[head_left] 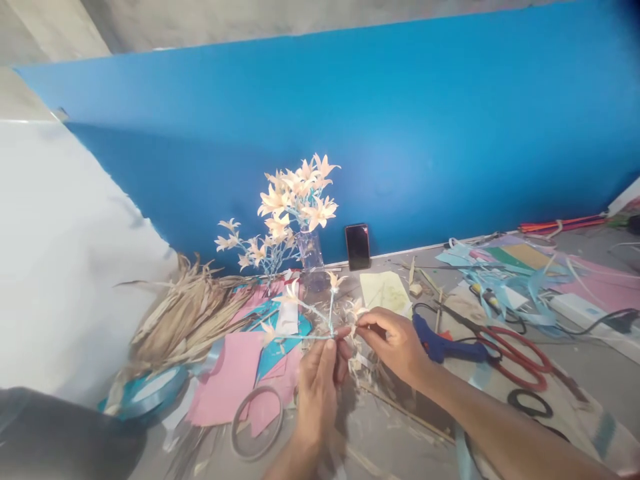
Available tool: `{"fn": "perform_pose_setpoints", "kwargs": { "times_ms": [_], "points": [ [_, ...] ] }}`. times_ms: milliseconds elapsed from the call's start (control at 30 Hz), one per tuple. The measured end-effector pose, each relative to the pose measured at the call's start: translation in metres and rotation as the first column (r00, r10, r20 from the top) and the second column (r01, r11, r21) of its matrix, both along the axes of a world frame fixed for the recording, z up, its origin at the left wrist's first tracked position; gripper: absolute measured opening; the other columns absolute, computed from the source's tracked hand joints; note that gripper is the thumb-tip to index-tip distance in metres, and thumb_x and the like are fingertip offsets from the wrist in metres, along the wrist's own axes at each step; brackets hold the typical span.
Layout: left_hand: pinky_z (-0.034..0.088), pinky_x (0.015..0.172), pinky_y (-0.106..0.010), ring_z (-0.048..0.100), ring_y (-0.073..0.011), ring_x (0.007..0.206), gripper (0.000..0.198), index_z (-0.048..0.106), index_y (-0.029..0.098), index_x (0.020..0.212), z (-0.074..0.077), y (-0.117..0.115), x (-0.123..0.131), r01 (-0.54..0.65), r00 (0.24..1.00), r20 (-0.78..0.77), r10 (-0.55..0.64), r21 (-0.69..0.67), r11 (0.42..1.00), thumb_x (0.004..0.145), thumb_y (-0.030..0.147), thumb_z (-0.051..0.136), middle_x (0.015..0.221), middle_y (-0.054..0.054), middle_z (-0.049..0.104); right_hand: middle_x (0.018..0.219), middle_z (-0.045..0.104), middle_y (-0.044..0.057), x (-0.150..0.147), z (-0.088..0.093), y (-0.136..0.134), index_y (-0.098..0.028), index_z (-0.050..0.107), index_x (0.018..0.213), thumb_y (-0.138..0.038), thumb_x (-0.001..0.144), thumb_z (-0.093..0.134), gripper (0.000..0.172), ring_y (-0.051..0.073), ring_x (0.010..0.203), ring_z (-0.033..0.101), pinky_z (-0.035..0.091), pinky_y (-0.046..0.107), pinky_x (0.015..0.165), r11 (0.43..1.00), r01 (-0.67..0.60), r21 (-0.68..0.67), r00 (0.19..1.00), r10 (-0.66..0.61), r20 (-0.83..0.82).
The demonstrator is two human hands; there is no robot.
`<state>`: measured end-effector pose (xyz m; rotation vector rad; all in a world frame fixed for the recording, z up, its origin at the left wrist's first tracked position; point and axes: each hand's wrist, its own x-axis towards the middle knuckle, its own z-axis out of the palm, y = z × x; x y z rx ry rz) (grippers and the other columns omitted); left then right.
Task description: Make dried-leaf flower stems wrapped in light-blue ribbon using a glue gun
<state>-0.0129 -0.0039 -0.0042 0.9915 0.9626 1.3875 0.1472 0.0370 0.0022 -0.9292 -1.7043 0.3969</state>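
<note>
Pinched between the fingers of my left hand is a small branched flower stem, wrapped in light blue, with pale cream flowers on its ends. One flower points up and others spread to the left. My right hand is closed just right of the joint, its fingertips together at a small pale flower. The thumb and forefinger partly hide what they grip there. Behind my hands, a clear vase holds a bunch of cream flowers.
Dried husks, pink paper, a tape ring and blue ribbon lie left. A phone leans on the blue wall. Right are a blue glue gun, red-handled scissors and a white power strip.
</note>
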Motion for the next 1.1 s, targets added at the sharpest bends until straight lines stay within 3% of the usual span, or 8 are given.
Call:
{"fn": "perform_pose_setpoints", "kwargs": {
  "times_ms": [133,333,500,600,733,867,1100],
  "points": [
    [0.021,0.042,-0.02,0.024,-0.0039,0.043,0.034,0.07,0.015,0.094,0.002,0.005,-0.001,0.042,0.998,0.055,-0.042,0.005,0.999,0.088,0.048,0.065,0.059,0.004,0.052,0.07,0.064,0.001,0.001,0.003,-0.004,-0.02,0.064,0.08,-0.027,0.087,0.061,0.01,0.014,0.059,0.057,0.045,0.023,0.056,0.987,-0.015,-0.16,0.999,0.009,-0.039],
    [0.029,0.043,-0.019,0.037,-0.0051,0.045,0.032,0.067,0.015,0.083,0.008,0.007,0.0,0.017,0.995,0.097,-0.013,-0.046,0.999,0.08,0.046,0.074,0.062,0.002,0.056,0.064,0.053,-0.001,0.007,0.018,-0.009,-0.018,0.061,0.078,-0.039,0.089,0.058,0.024,0.012,0.057,0.046,0.039,0.023,0.053,0.93,-0.162,-0.331,0.982,0.118,-0.149],
    [0.034,0.043,-0.02,0.042,-0.0061,0.044,0.032,0.067,0.016,0.086,0.017,0.009,0.003,-0.028,0.999,-0.045,0.028,-0.004,1.0,0.078,0.045,0.074,0.065,0.001,0.062,0.066,0.056,0.0,0.012,0.053,-0.009,-0.018,0.061,0.08,-0.036,0.082,0.064,0.018,0.013,0.059,0.048,0.039,0.023,0.053,0.915,-0.158,-0.372,0.969,0.072,-0.235],
    [0.037,0.046,-0.022,0.046,-0.0073,0.042,0.031,0.066,0.015,0.079,0.026,0.008,0.004,-0.027,0.98,-0.195,0.037,0.055,0.998,0.082,0.045,0.07,0.058,0.001,0.061,0.067,0.059,0.0,0.012,0.082,-0.012,-0.019,0.062,0.077,-0.034,0.083,0.062,0.016,0.012,0.058,0.049,0.039,0.023,0.052,0.916,-0.188,-0.355,0.977,0.136,-0.166],
    [0.028,0.041,-0.02,0.038,-0.0049,0.04,0.032,0.067,0.015,0.093,0.039,0.008,0.008,-0.03,0.982,-0.185,0.038,0.045,0.999,0.08,0.044,0.071,0.064,0.001,0.063,0.063,0.057,-0.001,0.006,0.108,-0.015,-0.019,0.061,0.072,-0.027,0.086,0.056,0.018,0.01,0.054,0.044,0.033,0.022,0.049,0.927,-0.241,-0.288,0.969,0.247,-0.016],
    [0.022,0.042,-0.019,0.029,-0.0037,0.041,0.032,0.066,0.015,0.092,0.037,0.01,0.01,0.02,0.984,-0.177,-0.015,0.027,0.999,0.081,0.046,0.069,0.062,0.002,0.059,0.067,0.062,-0.002,-0.003,0.105,-0.012,-0.019,0.062,0.07,-0.02,0.086,0.056,0.017,0.011,0.057,0.05,0.036,0.022,0.052,0.959,-0.192,-0.207,0.975,0.211,0.074],
    [0.022,0.044,-0.022,0.031,-0.0065,0.043,0.043,0.058,0.016,0.066,0.007,0.015,0.013,0.05,0.961,-0.277,-0.026,0.078,0.996,0.088,0.053,0.06,0.052,0.004,0.047,0.062,0.063,-0.003,-0.011,0.085,-0.006,-0.021,0.064,0.069,-0.012,0.083,0.055,0.018,0.012,0.056,0.055,0.037,0.023,0.054,0.969,-0.157,-0.189,0.969,0.188,0.159]
  ]
}}
